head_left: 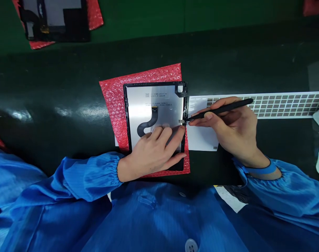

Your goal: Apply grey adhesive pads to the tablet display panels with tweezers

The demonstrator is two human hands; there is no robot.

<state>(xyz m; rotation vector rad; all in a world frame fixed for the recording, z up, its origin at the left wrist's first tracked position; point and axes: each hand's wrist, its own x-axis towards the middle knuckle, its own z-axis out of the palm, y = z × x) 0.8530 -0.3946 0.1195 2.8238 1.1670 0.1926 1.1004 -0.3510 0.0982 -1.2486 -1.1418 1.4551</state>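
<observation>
A tablet-sized panel (159, 105) with a silver back, a black frame and a curved black flex cable (148, 124) lies on a red bubble-wrap sheet (114, 98). My left hand (154, 152) rests flat on the panel's lower part, fingers spread, index tip near the right edge. My right hand (233, 129) pinches black tweezers (222, 109) like a pen. Their tip touches a small grey piece at the panel's right edge (182, 121).
A long white strip (285, 104) carrying several rows of small grey stickers runs to the right, with a white sheet (201, 138) under my right hand. Another panel on red bubble wrap (56, 21) lies at the far left. The dark conveyor belt (56, 115) spans the view.
</observation>
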